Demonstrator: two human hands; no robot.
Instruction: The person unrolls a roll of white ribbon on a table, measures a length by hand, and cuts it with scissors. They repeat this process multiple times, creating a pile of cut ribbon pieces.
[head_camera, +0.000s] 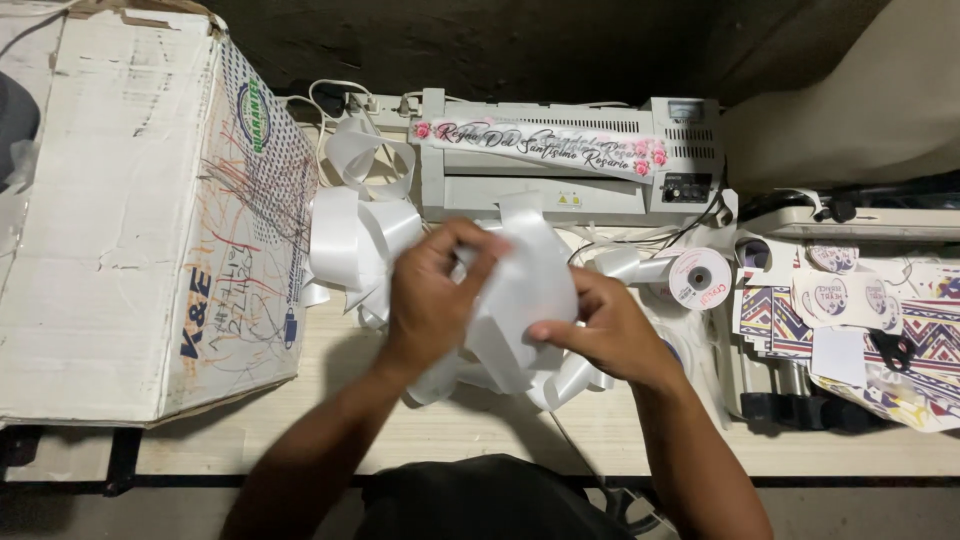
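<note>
A wide strip of glossy white satin ribbon (530, 290) is held at table centre: pinched from above by the left hand (435, 295), gripped at four o'clock by the right hand (600, 330), apparently to keep a loop shaped. At twelve o'clock sits a grey laminator (560, 190).

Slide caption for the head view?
Both hands fold white ribbon on a table before a laminator.

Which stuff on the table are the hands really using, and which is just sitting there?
In use:
- left hand and right hand, both gripping the white ribbon
- loose white ribbon loops right beside them

Just lying about:
- cardboard box
- grey laminating machine with a printed banner on top
- ribbon spool
- printed stickers
</note>
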